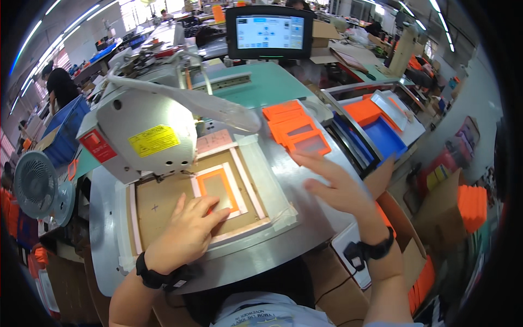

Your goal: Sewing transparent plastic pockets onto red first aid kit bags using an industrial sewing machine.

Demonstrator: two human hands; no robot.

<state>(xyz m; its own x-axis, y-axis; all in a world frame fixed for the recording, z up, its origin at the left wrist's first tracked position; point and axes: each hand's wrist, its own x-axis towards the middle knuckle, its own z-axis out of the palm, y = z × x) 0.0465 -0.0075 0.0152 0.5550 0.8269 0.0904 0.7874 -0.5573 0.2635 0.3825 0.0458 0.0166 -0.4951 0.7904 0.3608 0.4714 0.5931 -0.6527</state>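
Observation:
My left hand (192,222) lies with its fingers apart on a flat orange piece with a clear window (229,189). That piece sits inside a white-edged slot of a brown template (158,218), which has pale strips along its borders. To the right, my right hand (339,188) is slightly blurred, thumb and fingers apart, holding nothing that I can see. Its fingertips are beside the near end of a loose stack of orange pieces (283,121), some with windows; whether they touch it I cannot tell. A pale machine head (147,128) with a yellow label overhangs the template's far left.
The metal table (321,212) curves around the template. A lit screen (270,34) stands behind. Blue trays (384,136) with orange pieces are at the right, above cardboard boxes (400,223). A fan (36,182) and blue crate (65,131) stand left; a person (61,86) works beyond.

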